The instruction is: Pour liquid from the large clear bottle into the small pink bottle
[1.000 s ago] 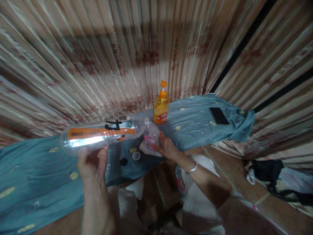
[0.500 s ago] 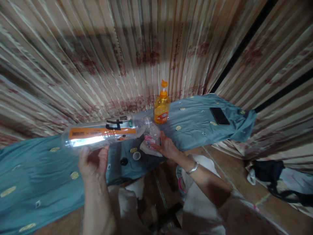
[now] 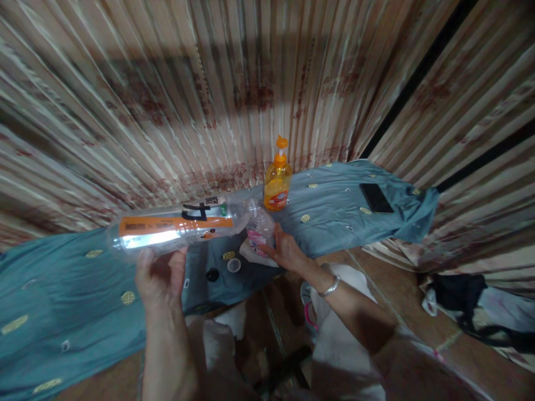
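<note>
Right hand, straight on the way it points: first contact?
The small clear bottle with the pink label, right at the fingers of the right hand. Past it, probably the large bottle, though depth is unclear from one view.

Desk (image 3: 334,223) has a teal cloth (image 3: 83,295) with yellow blobs on it, orange pump bottle (image 3: 277,186) standing upright, phone (image 3: 376,198) lying flat, black cap (image 3: 212,274) near a clear cap (image 3: 234,265).
</note>
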### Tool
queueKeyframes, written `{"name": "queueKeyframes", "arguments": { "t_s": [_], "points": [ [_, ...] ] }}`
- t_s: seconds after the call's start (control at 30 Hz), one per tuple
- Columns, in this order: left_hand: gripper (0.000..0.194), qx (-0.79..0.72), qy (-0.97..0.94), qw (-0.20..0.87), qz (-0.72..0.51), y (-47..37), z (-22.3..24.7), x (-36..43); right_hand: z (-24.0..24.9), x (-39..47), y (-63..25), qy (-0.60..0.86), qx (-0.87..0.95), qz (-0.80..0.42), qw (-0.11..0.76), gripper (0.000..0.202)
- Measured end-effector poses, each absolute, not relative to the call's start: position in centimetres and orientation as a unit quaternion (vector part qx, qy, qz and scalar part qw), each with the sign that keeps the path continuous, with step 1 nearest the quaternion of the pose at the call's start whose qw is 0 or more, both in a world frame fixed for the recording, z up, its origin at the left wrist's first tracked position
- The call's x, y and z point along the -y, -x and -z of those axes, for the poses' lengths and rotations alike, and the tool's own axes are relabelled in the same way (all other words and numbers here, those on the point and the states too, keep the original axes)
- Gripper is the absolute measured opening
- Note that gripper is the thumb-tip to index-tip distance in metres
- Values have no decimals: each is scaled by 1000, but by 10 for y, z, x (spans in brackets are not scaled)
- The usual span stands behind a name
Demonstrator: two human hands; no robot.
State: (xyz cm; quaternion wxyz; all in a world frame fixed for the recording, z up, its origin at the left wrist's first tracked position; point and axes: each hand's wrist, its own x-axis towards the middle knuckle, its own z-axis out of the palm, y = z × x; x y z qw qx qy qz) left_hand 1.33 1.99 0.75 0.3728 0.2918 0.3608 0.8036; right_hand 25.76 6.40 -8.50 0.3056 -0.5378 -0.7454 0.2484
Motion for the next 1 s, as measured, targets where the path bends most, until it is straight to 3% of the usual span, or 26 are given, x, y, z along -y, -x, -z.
{"name": "queueKeyframes", "arguments": {
  "t_s": [0.3,0.6,1.0],
  "points": [
    [36,-367,-295,386,-794,-6,-3,-19,83,-65,-258,541,741,-264,297,46],
    [67,-333,-246,378,-828,-17,-10,-23,81,-64,-258,546,739,-266,290,48],
    [57,-350,-270,370,-817,-18,-10,-21,86,-65,-258,542,751,-251,283,61]
  ]
}}
